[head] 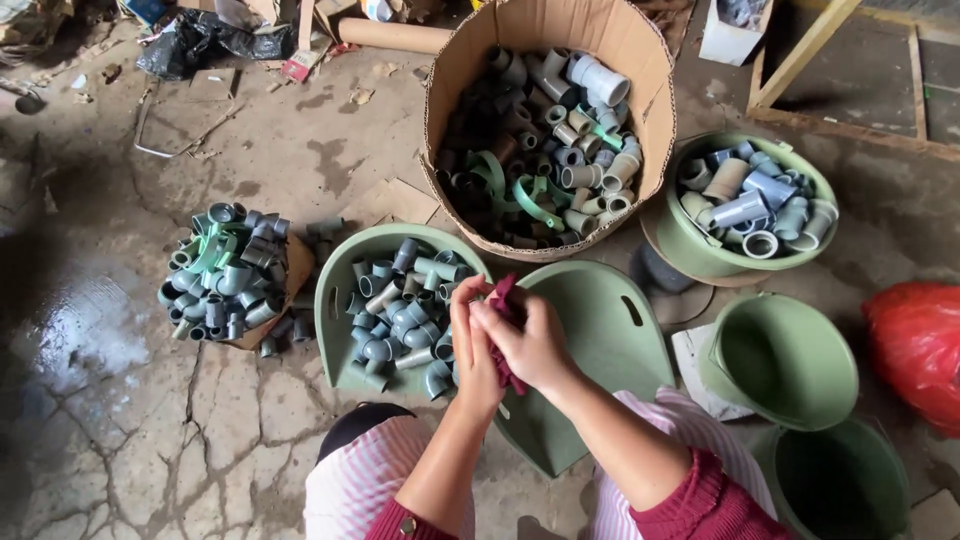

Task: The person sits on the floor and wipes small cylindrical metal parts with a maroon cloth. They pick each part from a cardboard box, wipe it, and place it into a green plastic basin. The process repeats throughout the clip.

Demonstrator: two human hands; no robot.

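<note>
hands: left hand [472, 345] and right hand [530, 340] are pressed together, both closed on a dark red cloth [507, 300] | position: cloth is held between the palms, over the gap between the fittings scoop [335, 300] and the bare scoop [610, 320] | nearer pile: pipe fittings [400, 310] lie just left of the left hand

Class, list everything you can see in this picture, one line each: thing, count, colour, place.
cardboard box: one, brown, top centre, full of grey and green pipe fittings
round basin: one, green, right of the box, holding grey fittings
scoop tray: one, green, centre, holding grey elbow fittings
empty scoop tray: one, green, under the hands
loose fittings heap: one pile, grey and green, on the floor at left
empty buckets: two, green, lower right
plastic bag: one, red, right edge
cloth: one, dark red, held between both hands
left hand; right hand: clasped on the cloth
</note>
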